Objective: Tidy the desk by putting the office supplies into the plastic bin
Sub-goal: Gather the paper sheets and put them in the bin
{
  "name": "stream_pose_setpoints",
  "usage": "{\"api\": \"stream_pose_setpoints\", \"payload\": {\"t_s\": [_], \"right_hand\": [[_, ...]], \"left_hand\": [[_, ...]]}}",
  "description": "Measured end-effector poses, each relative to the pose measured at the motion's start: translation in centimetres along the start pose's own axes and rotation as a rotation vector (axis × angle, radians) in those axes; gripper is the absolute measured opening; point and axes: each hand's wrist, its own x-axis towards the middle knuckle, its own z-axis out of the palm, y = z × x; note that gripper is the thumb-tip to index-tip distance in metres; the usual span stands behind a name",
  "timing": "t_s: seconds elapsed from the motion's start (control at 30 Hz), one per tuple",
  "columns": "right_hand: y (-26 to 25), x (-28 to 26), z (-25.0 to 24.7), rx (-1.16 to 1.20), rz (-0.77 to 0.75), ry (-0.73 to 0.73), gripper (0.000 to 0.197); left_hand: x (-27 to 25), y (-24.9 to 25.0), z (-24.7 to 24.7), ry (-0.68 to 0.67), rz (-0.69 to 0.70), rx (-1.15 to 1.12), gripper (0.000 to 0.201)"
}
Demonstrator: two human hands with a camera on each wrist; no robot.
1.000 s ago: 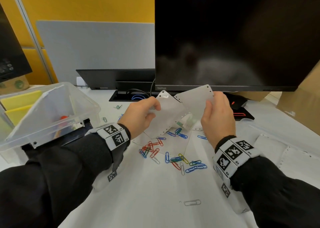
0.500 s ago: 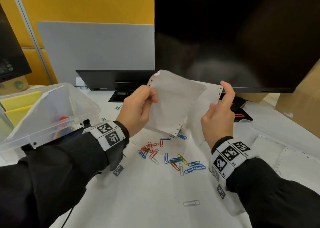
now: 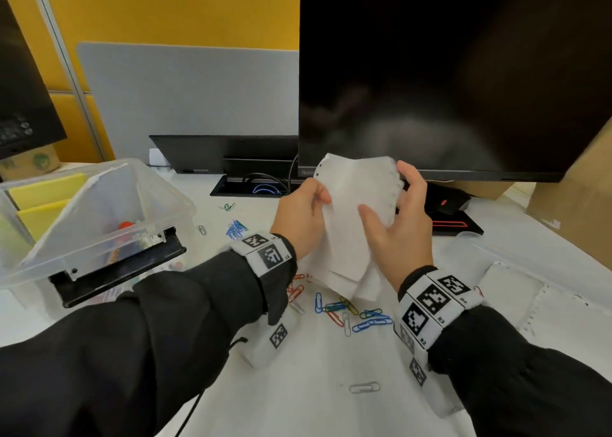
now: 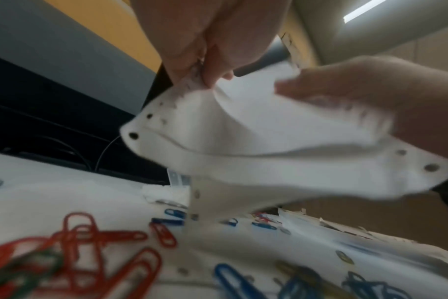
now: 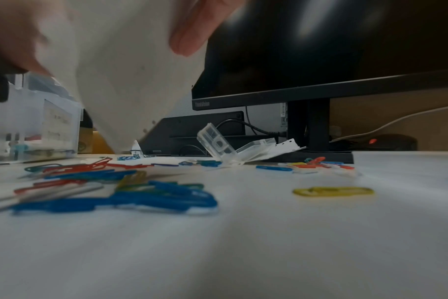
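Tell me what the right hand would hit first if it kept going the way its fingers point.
The right hand already touches the white paper; beyond it, probably the left hand, though depth is unclear.

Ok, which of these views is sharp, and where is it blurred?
Head view: mostly sharp; the paper sheets and paper clips read clearly, and the monitor shows faint glare. Left wrist view: the near clips and the right hand are smeared. Right wrist view: the foreground clips and held paper are blurred, while the small clear case is sharper.
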Motion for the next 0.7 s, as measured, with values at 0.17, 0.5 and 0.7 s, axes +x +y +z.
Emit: {"api": "stream_pose_setpoints", "payload": {"t_s": [0.17, 0.5, 0.7], "right_hand": [[-0.5, -0.1, -0.5, -0.054, 0.016, 0.066, 0.071], [-0.8, 0.2, -0.8, -0.154, 0.087, 0.087, 0.089], [-0.8, 0.2, -0.8, -0.230, 0.094, 0.080, 0.089]], "left_hand": [[0.2, -0.7, -1.5, -0.040, -0.016, 0.105, 0.020], [0.9, -4.1, -4.5, -0.435, -0.228, 0.495, 0.023], [0.6, -6.4, -5.3, -0.614, -0.455, 0.876, 0.054]]}}
